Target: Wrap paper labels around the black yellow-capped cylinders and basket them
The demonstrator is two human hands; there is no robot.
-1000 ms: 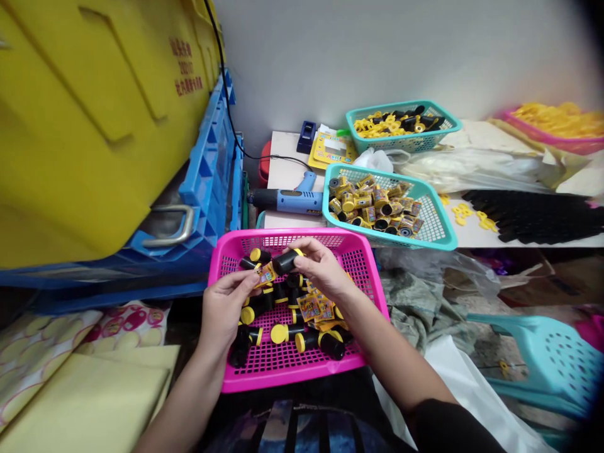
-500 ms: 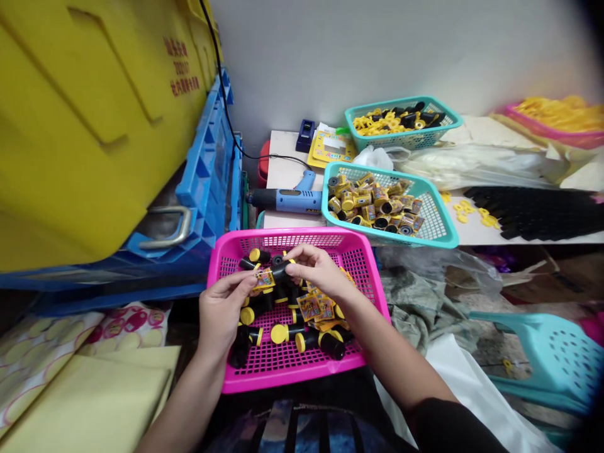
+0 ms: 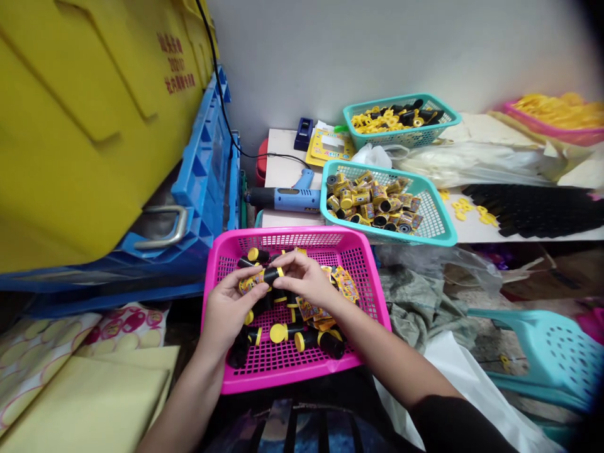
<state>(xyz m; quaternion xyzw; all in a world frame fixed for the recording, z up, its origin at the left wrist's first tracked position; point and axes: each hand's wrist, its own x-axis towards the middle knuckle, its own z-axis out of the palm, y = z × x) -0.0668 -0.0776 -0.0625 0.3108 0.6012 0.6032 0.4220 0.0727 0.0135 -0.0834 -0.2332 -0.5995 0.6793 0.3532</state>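
A pink mesh basket [image 3: 363, 264] rests on my lap, filled with several black tubes with yellow caps [image 3: 311, 340] and loose printed yellow stickers [image 3: 346, 283]. My hands meet over its back half. A small black tube [image 3: 271, 275] is pinched between the fingers of my right hand [image 3: 304, 280]. My left hand [image 3: 226, 308] presses a yellow sticker [image 3: 249, 282] against that tube's left end with thumb and fingers.
A teal basket [image 3: 438, 229] of stickered tubes stands on the white shelf behind, with a blue glue gun [image 3: 292, 198] to its left. A second teal basket [image 3: 401, 119] holds yellow rings and black tubes. Yellow and blue crates [image 3: 202, 182] stand at left, a teal chair [image 3: 542, 352] at right.
My two hands have drawn closer together and lower in the basket. The tube in my right hand has come down to meet the sticker in my left hand.
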